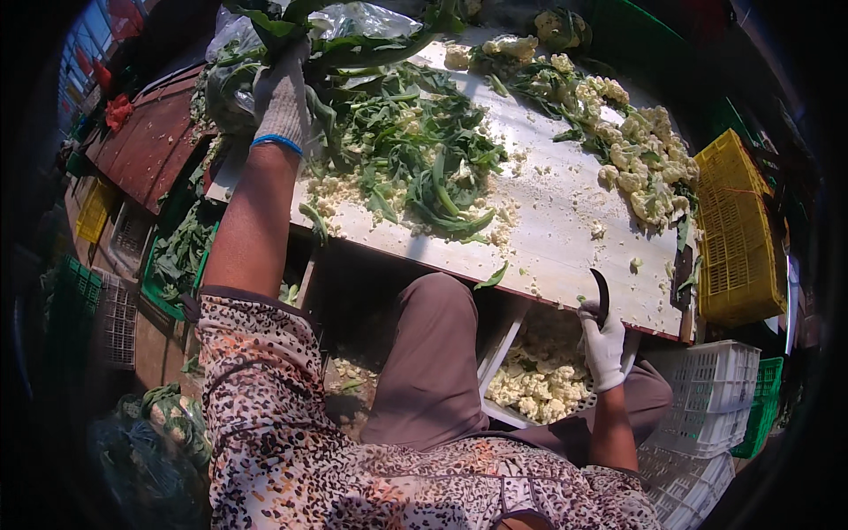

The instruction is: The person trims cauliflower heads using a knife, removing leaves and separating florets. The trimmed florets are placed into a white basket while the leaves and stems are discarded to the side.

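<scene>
My left hand (285,99), in a knit glove with a blue cuff edge, reaches to the far left of the white table (543,245). It is among large green cauliflower leaves (371,50); its fingers are hidden, so I cannot tell whether it grips them. My right hand (603,344), in a white glove, is closed around a small curved knife (601,291) at the table's near edge, blade pointing up. Cut leaves and crumbs (424,152) lie in a heap between the hands. Cauliflower florets (642,159) are piled at the table's right side.
Below the table edge, a white crate (493,371) holds florets. A yellow crate (735,225) stands at the right, above stacked white crates (709,391). At the left are a green crate of leaves (179,258) and a plastic bag (146,464) beside whole cauliflowers.
</scene>
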A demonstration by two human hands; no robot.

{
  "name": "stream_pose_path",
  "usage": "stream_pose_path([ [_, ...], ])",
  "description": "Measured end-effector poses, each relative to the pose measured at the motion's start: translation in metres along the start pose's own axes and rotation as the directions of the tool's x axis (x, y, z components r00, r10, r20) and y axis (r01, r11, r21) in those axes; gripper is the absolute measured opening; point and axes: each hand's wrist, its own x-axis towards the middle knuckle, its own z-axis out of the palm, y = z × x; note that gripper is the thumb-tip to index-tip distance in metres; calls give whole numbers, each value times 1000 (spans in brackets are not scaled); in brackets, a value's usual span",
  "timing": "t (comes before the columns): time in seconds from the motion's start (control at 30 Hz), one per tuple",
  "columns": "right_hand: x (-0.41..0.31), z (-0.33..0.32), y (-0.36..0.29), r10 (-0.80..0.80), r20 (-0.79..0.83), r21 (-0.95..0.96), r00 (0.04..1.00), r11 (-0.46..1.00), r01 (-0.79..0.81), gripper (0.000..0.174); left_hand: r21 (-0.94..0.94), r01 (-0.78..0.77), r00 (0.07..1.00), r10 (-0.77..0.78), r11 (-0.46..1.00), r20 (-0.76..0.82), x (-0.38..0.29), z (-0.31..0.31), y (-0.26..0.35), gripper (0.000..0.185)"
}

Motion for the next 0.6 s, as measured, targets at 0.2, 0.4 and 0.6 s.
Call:
stream_pose_path([
  [0.2, -33, -8, 3, 43, 124, -88, 991, 996, -32, 15, 498, 175, 882, 89, 849, -462, 75, -232, 33, 76],
  [0.4, -45, 8, -10, 284, 183, -85, 941, 958, -273, 25, 982, 179, 902, 407, -53, -143, 9, -273, 15, 71],
  [0.6, -50, 32, -27, 276, 341, -115, 899, 961, -252, 21, 326, -871, 390, 116, 367, 914, -164, -69, -99, 44],
])
